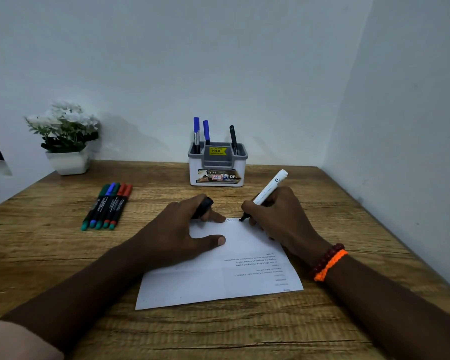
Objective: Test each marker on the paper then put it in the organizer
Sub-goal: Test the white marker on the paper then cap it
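Note:
A white sheet of paper (234, 276) lies on the wooden desk. My right hand (278, 222) grips a white-barrelled marker (269, 189) with its black tip touching the paper's far edge. My left hand (182, 227) presses the paper down and holds a black cap (204, 206) between its fingers. Several capped markers (107, 206) in green, blue and red lie side by side at the left. The white and grey organizer (217, 165) stands at the back with two blue pens (201, 132) and a black pen (233, 139) upright in it.
A white pot of white flowers (65, 141) stands at the back left corner. Walls close the desk at the back and on the right. Bare wood (244, 333) shows near the front edge.

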